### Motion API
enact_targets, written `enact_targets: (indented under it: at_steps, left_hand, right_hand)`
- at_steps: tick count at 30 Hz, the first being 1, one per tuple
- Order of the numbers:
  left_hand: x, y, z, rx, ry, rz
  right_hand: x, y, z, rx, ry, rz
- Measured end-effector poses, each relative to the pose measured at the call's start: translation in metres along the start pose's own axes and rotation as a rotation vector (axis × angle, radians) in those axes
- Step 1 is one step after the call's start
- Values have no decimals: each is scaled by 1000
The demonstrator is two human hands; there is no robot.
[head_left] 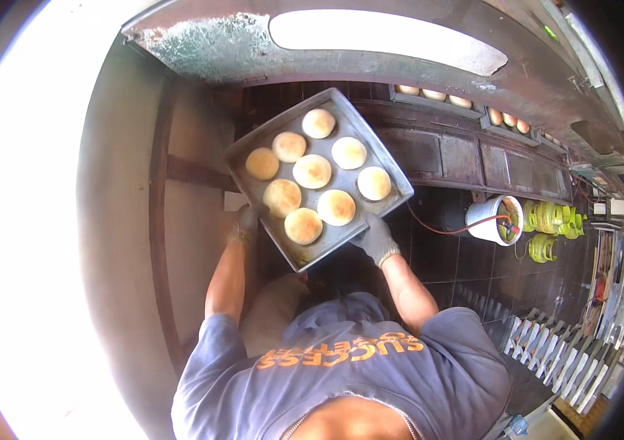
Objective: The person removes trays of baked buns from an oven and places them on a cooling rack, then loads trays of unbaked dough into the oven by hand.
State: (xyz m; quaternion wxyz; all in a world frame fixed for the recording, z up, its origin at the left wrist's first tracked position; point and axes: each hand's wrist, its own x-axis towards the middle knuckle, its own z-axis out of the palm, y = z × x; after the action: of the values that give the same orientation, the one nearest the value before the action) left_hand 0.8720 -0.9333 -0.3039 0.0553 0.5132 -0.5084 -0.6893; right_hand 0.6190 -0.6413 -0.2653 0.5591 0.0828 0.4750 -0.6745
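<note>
A square metal baking tray is held out in front of me, turned cornerwise. Several round, pale buns with lightly browned tops lie spread over its bottom. My left hand, in a dark glove, grips the tray's left side near the close corner; its fingers are partly hidden. My right hand, in a grey knitted glove, is closed on the near right edge, thumb over the rim and the other fingers out of sight beneath.
Ahead stands a dark oven-like unit with more bun trays on its ledge. On the tiled floor at right are a white bucket holding a hose, green gas cylinders and a slatted rack. A wall panel rises at left.
</note>
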Motion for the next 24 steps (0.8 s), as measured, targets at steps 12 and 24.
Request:
enact_targets:
  at_steps: [12,24]
  left_hand:
    - [65,75,82,259,-76,327]
    - [-89,34,77,184,182,-100]
  right_hand:
    - [226,-124,85,345,124,-143]
    - [307,-186,82,-1479,389,-526]
